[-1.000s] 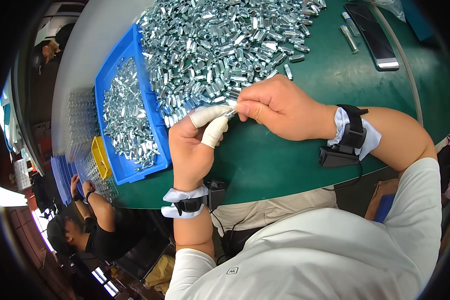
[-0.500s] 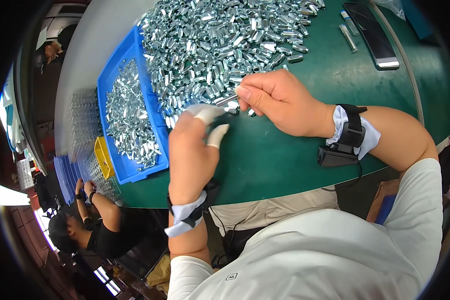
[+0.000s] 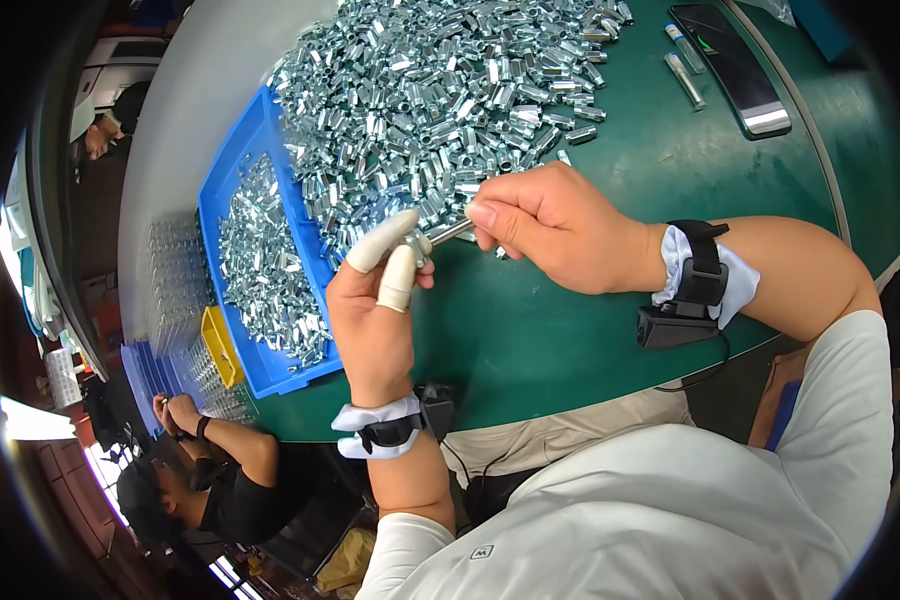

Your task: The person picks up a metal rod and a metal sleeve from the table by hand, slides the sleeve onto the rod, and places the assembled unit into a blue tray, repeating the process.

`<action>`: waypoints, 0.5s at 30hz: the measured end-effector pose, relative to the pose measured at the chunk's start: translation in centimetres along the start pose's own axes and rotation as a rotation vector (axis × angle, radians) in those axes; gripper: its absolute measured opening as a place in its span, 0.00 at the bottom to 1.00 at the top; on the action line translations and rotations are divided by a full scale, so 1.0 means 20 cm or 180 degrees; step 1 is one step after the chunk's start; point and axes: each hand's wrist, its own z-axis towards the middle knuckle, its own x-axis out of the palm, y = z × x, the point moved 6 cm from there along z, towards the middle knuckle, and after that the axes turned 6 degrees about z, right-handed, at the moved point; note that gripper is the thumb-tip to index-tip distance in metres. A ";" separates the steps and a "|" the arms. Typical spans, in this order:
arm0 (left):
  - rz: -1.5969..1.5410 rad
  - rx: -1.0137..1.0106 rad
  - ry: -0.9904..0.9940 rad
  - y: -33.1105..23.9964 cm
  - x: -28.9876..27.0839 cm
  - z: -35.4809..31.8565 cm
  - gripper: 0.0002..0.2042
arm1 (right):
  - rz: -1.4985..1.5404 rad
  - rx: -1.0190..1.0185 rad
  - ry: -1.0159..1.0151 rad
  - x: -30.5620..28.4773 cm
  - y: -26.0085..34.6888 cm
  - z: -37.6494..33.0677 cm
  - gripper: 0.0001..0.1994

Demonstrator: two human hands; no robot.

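Observation:
My left hand (image 3: 375, 325), with white finger cots on its thumb and index finger, pinches a small shiny metal sleeve (image 3: 417, 244). My right hand (image 3: 565, 230) is closed around a thin metal rod (image 3: 452, 232), thumb against the curled index finger. The rod slants down to the left, and its far end meets the sleeve; whether it reaches inside is hidden by the fingers. Just beyond both hands spreads a large heap of hexagonal metal sleeves (image 3: 430, 110). Left of my left hand lies a blue tray (image 3: 240, 140) with many similar pieces in it.
At the right on the green table (image 3: 610, 330) lie a dark phone (image 3: 735, 70) and two small cylinders, one plain metal (image 3: 684, 82). A yellow bin (image 3: 222, 346) and clear racks (image 3: 178, 270) stand beyond the tray. A person in black (image 3: 240, 480) works at the left.
My left hand, blurred before, has turned upward and now shows the sleeve between its covered fingertips, at the rod's end. The right hand keeps its pinch on the rod. The whole view has shifted slightly.

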 end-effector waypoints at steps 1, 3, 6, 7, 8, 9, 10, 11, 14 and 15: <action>-0.0002 -0.0003 -0.0010 0.00 0.00 0.00 0.06 | 0.0007 -0.0005 -0.0009 0.00 0.00 0.00 0.16; -0.0453 0.0001 -0.0081 0.01 -0.01 0.00 0.07 | 0.0018 -0.0002 -0.0005 0.00 0.01 0.00 0.16; -0.0628 0.0050 -0.0028 0.01 0.00 -0.01 0.08 | -0.0077 0.0035 0.0003 -0.01 0.02 0.00 0.17; -0.0573 0.0108 0.0069 0.01 0.02 -0.02 0.09 | -0.0073 0.0046 0.0009 -0.01 0.02 0.00 0.17; -0.0518 0.0167 0.0167 0.00 0.03 -0.02 0.10 | -0.0092 0.0042 0.0008 0.00 0.02 0.01 0.16; -0.0519 0.0157 0.0159 0.00 0.03 -0.02 0.10 | -0.0110 0.0037 0.0006 0.00 0.02 0.01 0.16; -0.0385 0.0264 0.0099 -0.01 0.03 -0.02 0.09 | -0.0133 0.0032 0.0003 0.00 0.02 0.01 0.16; -0.0249 0.0371 0.0039 -0.01 0.03 -0.02 0.08 | -0.0133 0.0040 0.0007 0.00 0.01 0.01 0.16; -0.0004 0.0326 -0.0033 -0.01 0.01 -0.03 0.07 | -0.0128 0.0045 -0.0041 0.00 0.01 0.01 0.16; 0.0107 0.0178 -0.0039 0.00 0.00 -0.04 0.07 | -0.0129 0.0052 -0.0043 0.00 0.01 0.01 0.16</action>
